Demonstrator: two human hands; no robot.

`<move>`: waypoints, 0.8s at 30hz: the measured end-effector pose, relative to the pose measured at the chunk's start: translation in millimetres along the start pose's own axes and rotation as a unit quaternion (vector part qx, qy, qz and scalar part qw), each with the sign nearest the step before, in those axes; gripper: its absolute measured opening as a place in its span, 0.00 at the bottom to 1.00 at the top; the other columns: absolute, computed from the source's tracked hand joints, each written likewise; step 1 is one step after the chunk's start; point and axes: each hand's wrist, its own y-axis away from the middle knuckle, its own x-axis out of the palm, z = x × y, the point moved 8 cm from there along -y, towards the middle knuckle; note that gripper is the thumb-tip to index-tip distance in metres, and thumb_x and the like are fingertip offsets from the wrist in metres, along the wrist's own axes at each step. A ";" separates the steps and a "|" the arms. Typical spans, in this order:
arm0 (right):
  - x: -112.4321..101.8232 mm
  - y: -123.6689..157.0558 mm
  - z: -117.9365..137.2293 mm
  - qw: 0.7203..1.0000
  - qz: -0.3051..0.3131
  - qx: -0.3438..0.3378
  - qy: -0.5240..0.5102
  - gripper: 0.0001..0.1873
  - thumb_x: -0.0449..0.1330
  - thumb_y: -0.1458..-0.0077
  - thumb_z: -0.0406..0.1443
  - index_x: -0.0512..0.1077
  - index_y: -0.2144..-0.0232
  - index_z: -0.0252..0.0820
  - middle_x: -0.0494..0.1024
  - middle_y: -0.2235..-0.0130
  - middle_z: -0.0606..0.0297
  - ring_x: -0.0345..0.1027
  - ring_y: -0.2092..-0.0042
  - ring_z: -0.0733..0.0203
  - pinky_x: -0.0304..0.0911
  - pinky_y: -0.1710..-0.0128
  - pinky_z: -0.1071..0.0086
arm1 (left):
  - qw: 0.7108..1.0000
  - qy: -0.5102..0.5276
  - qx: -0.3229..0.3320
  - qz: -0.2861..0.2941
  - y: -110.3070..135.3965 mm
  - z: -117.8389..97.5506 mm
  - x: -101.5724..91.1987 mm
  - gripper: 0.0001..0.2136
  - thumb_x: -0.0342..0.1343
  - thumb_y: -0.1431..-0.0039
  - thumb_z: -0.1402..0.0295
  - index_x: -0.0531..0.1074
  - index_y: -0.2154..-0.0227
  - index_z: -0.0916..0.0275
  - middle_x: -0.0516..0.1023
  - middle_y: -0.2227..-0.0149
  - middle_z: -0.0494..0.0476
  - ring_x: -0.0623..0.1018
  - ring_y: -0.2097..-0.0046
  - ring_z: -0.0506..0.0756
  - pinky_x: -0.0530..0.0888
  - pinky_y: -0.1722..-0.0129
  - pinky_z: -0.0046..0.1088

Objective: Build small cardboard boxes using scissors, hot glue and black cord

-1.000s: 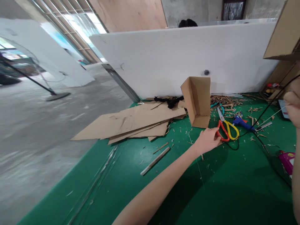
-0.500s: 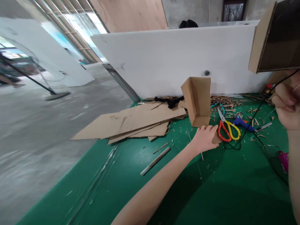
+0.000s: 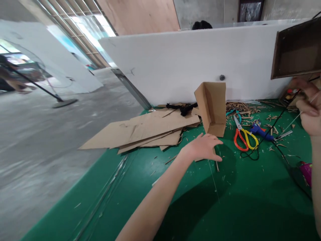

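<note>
My left hand (image 3: 206, 147) hovers over the green table with fingers spread, below the open cardboard box corner (image 3: 217, 103). A small cardboard piece (image 3: 199, 160) partly shows beneath it, next to a thin metal rod (image 3: 217, 166). At the right edge, my right hand (image 3: 310, 112) has its thumb and fingers pinched on a thin pale strand (image 3: 292, 121), which runs down toward the blue glue gun (image 3: 260, 131). Just above that hand is a dark-lined cardboard box (image 3: 298, 52); what supports it is cut off. Scissors (image 3: 244, 137) with red and yellow handles lie between the hands.
Flat cardboard sheets (image 3: 150, 130) are stacked at the left, overhanging the table edge. Cardboard scraps (image 3: 239, 108) litter the back, before a white panel (image 3: 175, 67). A black cord (image 3: 283, 155) crosses the right side. A magenta object (image 3: 306, 172) lies at far right.
My left hand has moved left from beside the scissors, and its fingers have spread. The dark-lined box has turned and shifted right. My right hand has moved slightly right.
</note>
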 end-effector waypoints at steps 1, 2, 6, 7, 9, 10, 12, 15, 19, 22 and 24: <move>-1.4 -1.1 -2.9 1.000 -0.011 0.011 -0.012 0.19 0.65 0.63 0.34 0.70 0.64 0.48 0.73 0.58 0.64 0.77 0.64 0.55 0.24 0.90 0.72 | 1.000 0.000 0.018 0.000 -1.4 -6.8 4.6 0.30 0.58 0.46 0.45 0.70 0.43 0.54 0.69 0.37 0.61 0.64 0.36 0.67 0.55 0.36 0.54; -2.5 -2.1 -6.2 0.999 -0.021 0.025 -0.023 0.19 0.64 0.64 0.33 0.69 0.65 0.48 0.73 0.58 0.64 0.77 0.63 0.55 0.25 0.90 0.73 | 1.000 -0.007 0.029 0.004 -2.1 -12.5 10.1 0.27 0.58 0.45 0.46 0.72 0.47 0.55 0.72 0.40 0.61 0.67 0.38 0.67 0.59 0.37 0.51; -3.4 -5.1 -16.0 0.997 -0.037 0.070 -0.021 0.17 0.59 0.67 0.33 0.65 0.69 0.48 0.73 0.54 0.61 0.75 0.60 0.56 0.27 0.88 0.74 | 0.999 -0.032 0.033 -0.013 5.0 -19.1 25.5 0.16 0.61 0.44 0.55 0.75 0.60 0.61 0.75 0.50 0.63 0.71 0.45 0.66 0.67 0.44 0.43; -3.2 -5.7 -16.7 0.997 -0.037 0.073 -0.011 0.16 0.59 0.67 0.33 0.64 0.69 0.48 0.73 0.53 0.60 0.75 0.59 0.56 0.27 0.88 0.74 | 0.999 -0.023 0.031 -0.019 9.4 -16.6 27.6 0.15 0.61 0.44 0.56 0.74 0.60 0.61 0.74 0.49 0.63 0.71 0.46 0.65 0.68 0.46 0.42; -3.4 -6.5 -16.6 0.997 -0.040 0.072 0.001 0.17 0.58 0.67 0.33 0.64 0.68 0.48 0.73 0.52 0.60 0.75 0.59 0.56 0.28 0.87 0.75 | 0.999 0.001 0.027 -0.021 19.7 -8.3 31.4 0.13 0.59 0.42 0.58 0.72 0.61 0.61 0.71 0.47 0.62 0.72 0.48 0.64 0.70 0.51 0.40; -3.4 -6.6 -16.3 0.997 -0.042 0.070 -0.005 0.18 0.58 0.68 0.33 0.63 0.68 0.49 0.73 0.53 0.60 0.75 0.60 0.56 0.28 0.87 0.74 | 0.999 0.006 0.026 -0.017 25.0 -3.0 32.6 0.11 0.58 0.42 0.59 0.72 0.61 0.61 0.70 0.46 0.61 0.73 0.49 0.63 0.71 0.52 0.40; -3.4 -6.2 -15.9 0.996 -0.046 0.068 -0.026 0.21 0.59 0.70 0.33 0.64 0.67 0.49 0.73 0.57 0.63 0.75 0.63 0.57 0.26 0.88 0.74 | 1.000 -0.003 0.026 -0.013 33.8 7.2 31.7 0.09 0.58 0.44 0.63 0.71 0.63 0.60 0.70 0.46 0.60 0.73 0.49 0.63 0.70 0.50 0.42; -2.4 -4.8 -16.0 0.996 -0.047 0.072 -0.039 0.22 0.60 0.70 0.32 0.66 0.66 0.49 0.72 0.60 0.66 0.75 0.65 0.57 0.26 0.89 0.73 | 0.999 -0.031 0.026 -0.016 39.9 15.5 25.2 0.04 0.56 0.46 0.71 0.71 0.66 0.60 0.74 0.51 0.57 0.73 0.49 0.61 0.67 0.45 0.42; -3.3 -4.4 -17.2 0.994 -0.057 0.077 -0.048 0.20 0.58 0.70 0.32 0.67 0.67 0.49 0.73 0.64 0.69 0.75 0.65 0.57 0.24 0.89 0.74 | 0.995 -0.059 0.004 -0.075 35.1 9.5 14.1 0.06 0.51 0.39 0.67 0.71 0.64 0.60 0.75 0.55 0.58 0.75 0.51 0.61 0.69 0.47 0.41; -4.7 -5.3 -17.7 0.994 -0.063 0.078 -0.046 0.21 0.59 0.71 0.31 0.68 0.67 0.49 0.73 0.65 0.69 0.75 0.66 0.57 0.24 0.89 0.74 | 0.993 -0.065 0.024 -0.099 26.8 -2.7 22.2 0.14 0.51 0.36 0.58 0.71 0.54 0.60 0.74 0.48 0.60 0.74 0.47 0.64 0.68 0.44 0.45; -4.6 -5.8 -17.9 0.994 -0.058 0.081 -0.043 0.21 0.59 0.71 0.32 0.68 0.68 0.49 0.74 0.63 0.69 0.75 0.66 0.57 0.24 0.89 0.73 | 0.994 -0.059 0.022 -0.088 21.1 -0.8 34.6 0.22 0.52 0.36 0.54 0.66 0.44 0.60 0.69 0.39 0.64 0.69 0.39 0.67 0.66 0.42 0.46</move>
